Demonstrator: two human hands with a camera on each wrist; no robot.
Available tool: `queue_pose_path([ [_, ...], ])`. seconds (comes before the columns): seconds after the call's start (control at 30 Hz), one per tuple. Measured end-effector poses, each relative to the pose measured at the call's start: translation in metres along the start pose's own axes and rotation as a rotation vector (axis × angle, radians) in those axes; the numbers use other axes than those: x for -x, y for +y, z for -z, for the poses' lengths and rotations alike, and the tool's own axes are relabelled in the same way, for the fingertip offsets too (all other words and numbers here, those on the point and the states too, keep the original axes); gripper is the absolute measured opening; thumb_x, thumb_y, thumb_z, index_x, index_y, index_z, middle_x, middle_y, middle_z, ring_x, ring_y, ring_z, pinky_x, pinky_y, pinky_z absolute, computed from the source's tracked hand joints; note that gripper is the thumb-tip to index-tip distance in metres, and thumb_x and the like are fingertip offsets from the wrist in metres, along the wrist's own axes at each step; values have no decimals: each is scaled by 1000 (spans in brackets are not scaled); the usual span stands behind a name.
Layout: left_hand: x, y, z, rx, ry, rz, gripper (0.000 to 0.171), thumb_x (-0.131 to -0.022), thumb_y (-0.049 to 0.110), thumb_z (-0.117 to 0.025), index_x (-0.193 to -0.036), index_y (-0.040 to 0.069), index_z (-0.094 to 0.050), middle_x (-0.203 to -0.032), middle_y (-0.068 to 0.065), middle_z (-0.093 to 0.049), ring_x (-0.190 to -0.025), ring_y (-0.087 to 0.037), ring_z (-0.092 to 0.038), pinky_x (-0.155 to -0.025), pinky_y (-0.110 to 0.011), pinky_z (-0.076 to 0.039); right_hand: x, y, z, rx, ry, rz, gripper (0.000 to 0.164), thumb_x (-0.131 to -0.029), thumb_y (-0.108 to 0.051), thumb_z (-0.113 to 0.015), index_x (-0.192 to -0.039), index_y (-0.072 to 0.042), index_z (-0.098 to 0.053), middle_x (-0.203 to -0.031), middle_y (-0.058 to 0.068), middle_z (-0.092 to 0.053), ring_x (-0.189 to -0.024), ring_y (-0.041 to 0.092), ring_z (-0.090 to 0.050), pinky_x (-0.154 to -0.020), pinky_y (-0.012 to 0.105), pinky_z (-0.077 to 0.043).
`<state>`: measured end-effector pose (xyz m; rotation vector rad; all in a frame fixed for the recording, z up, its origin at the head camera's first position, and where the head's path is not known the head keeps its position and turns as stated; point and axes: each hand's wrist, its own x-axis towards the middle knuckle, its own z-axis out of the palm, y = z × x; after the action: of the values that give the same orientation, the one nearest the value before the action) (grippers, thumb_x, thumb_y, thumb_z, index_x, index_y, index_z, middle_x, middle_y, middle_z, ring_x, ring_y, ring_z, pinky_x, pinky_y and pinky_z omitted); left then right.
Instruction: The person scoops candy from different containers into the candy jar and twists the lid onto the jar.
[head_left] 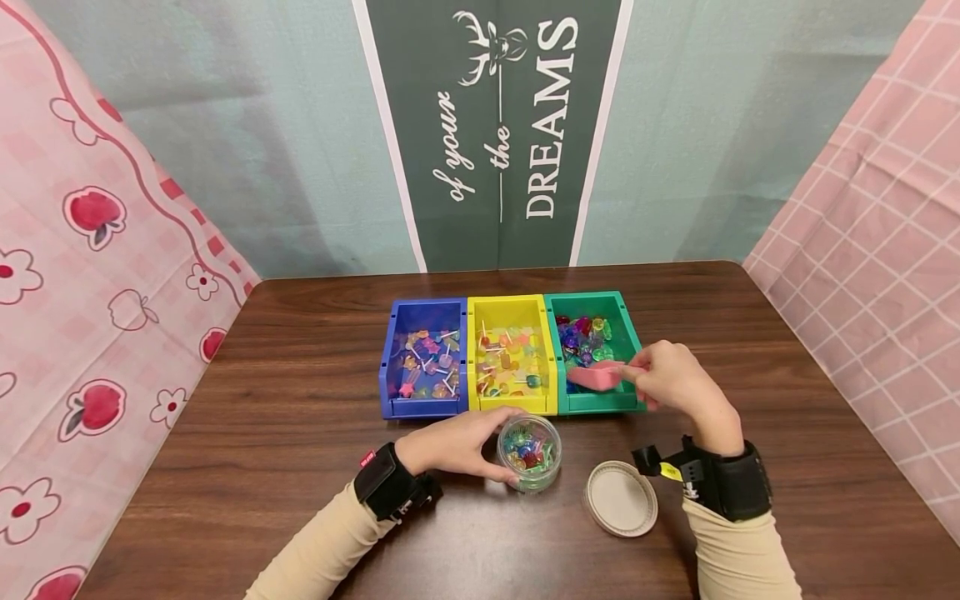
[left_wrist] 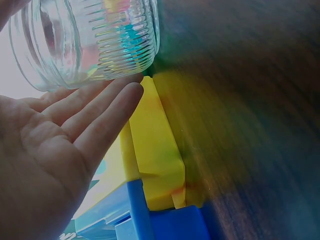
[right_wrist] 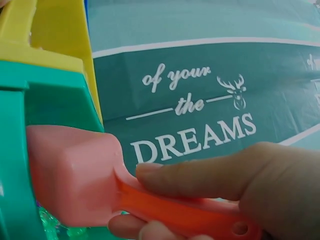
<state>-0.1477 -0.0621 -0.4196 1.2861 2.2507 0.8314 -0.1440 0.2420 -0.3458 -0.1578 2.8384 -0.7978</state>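
My right hand (head_left: 671, 379) grips the handle of a pink scoop (head_left: 600, 377), thumb along the top in the right wrist view. The scoop's head (right_wrist: 75, 175) dips into the green bin (head_left: 600, 404), over shiny jewel-coloured beads (head_left: 581, 337). At the front of the yellow bin (head_left: 512, 404), my left hand (head_left: 465, 446) holds a clear ribbed jar (left_wrist: 125, 40) from its left side, fingers behind and thumb in front. Colourful beads (head_left: 528, 446) lie inside the lidless jar. To the jar's right, a round pale lid (head_left: 621, 498) lies flat on the table.
A blue bin (head_left: 423, 408) joins the yellow one on the left; both hold small pastel pieces, some with white sticks. All three bins stand in a row on the brown wooden table (head_left: 300, 350). Patterned cloths hang behind and at both sides.
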Motion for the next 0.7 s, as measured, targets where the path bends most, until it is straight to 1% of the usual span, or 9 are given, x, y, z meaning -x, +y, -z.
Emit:
queue_pose_path([
  [0.2,0,1,0,-1,-3,2,79,-79,48,-68,-139,9,-35,-131,-7,-55,-118,-12,-50,-103,-35,-45,-5,-5,-10,19,49,-78,34,-90,-21,-59,-62,-1,-63,-44,1,-53,-42,17,-54,-46,28,-39],
  [0.27,0,1,0,1,-2,1,79,-79,48,-68,-139,9,-36,-131,-7,-55,-119,-12,-49,-104,-35,-45,-7,-6,-13,23,59,-98,33,-90,-23,-59,-66,-1,-64,-44,1,-54,-42,16,-52,-45,27,-37],
  [0.43,0,2,1,7,-2,1,79,-79,47,-69,-139,9,-36,-131,-7,-55,-119,-13,-50,-104,-35,-45,-7,-7,-16,43,53,-105,32,-90,-25,-60,-75,2,-67,-46,2,-54,-44,14,-50,-45,27,-36],
  [0.53,0,2,1,6,-2,0,78,-79,47,-69,-139,9,-36,-131,-7,-55,-119,-12,-50,-103,-35,-45,-6,-8,-15,54,49,-100,30,-89,-24,-61,-75,2,-68,-45,2,-53,-45,15,-48,-45,27,-35],
  [0.7,0,1,0,14,-3,-2,78,-79,46,-69,-139,9,-36,-130,-7,-56,-117,-12,-50,-102,-34,-46,-7,-8,-13,64,37,-109,27,-88,-23,-63,-83,2,-69,-46,2,-51,-46,16,-47,-45,27,-34],
])
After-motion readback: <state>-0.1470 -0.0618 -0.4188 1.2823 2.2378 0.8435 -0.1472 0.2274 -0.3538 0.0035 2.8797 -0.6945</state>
